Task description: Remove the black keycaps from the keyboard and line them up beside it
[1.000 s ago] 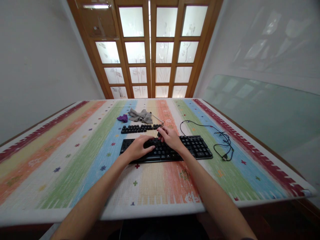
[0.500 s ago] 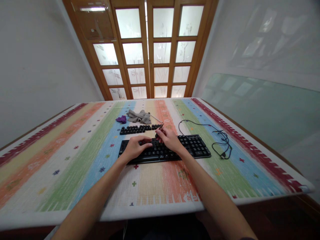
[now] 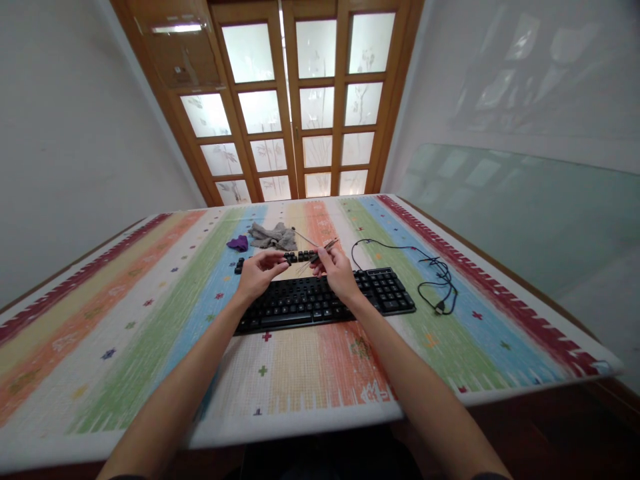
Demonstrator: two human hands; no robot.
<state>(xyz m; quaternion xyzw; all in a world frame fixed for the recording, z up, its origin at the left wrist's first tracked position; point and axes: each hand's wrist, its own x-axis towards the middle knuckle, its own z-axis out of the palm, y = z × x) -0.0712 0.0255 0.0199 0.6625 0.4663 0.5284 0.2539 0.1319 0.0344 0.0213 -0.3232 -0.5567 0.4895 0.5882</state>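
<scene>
A black keyboard (image 3: 325, 300) lies on the striped tablecloth (image 3: 150, 320) in front of me. Both hands are raised just above its far edge. My left hand (image 3: 257, 273) is closed in a pinch on something small that I cannot make out. My right hand (image 3: 334, 267) is closed on a thin, stick-like tool (image 3: 323, 249) that points up and to the right. A row of loose black keycaps (image 3: 295, 257) lies on the cloth just beyond the hands.
The keyboard's black cable (image 3: 430, 280) coils at the right, its plug lying on the cloth. A grey cloth (image 3: 273, 235) and a small purple item (image 3: 239, 243) lie at the back. A wooden glazed door (image 3: 295, 100) stands behind the table.
Both hands have lifted off the keyboard's keys and come together above its far edge. The left hand went from lying flat to a pinch.
</scene>
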